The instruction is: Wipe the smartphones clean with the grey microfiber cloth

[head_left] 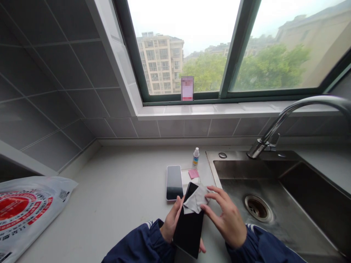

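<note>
A black phone, tilted, rests in my left hand, whose thumb lies along its left edge while fingertips show past its lower right edge. My right hand pinches a light grey cloth that lies over the upper part of the dark screen. Just behind, a second phone with a pale rim lies flat on the counter. Beside it are a clear, flat item and a pink square. A small white-capped bottle stands upright behind them.
On the right is a steel sink with a curved faucet. A white plastic bag with red print lies at the left of the counter. A pinkish card stands against the window at the back.
</note>
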